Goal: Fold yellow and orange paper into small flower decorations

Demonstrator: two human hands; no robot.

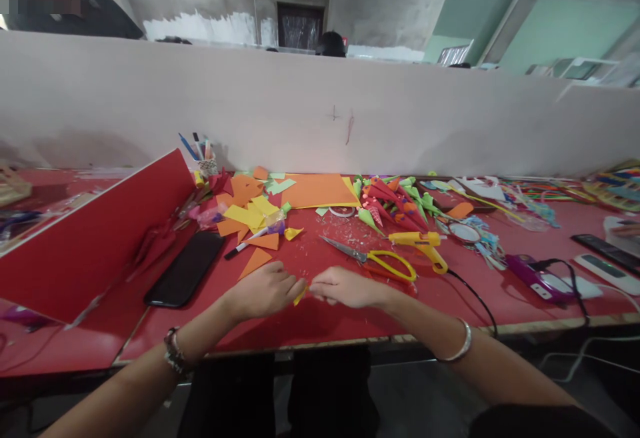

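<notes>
My left hand [267, 288] is closed over the red table, its fingers around a small yellow piece [301, 295], perhaps foam or paper. Opposite it, my right hand [345, 286] has its fingers pressed together at the same spot; what they pinch is hidden. Just beyond my hands lie yellow-handled scissors [391, 267], blades pointing left. A yellow glue gun [421, 243] rests on its side behind them. Orange triangular pieces [256, 262] and a black-capped marker [240, 249] lie near my left hand.
A black phone [186, 270] and a slanted red board [100, 245] are at left. Craft sheets [320, 191] and cone shapes [390, 201] lie farther back, before a white partition [260, 105]. A purple device [537, 278] with cables sits at right.
</notes>
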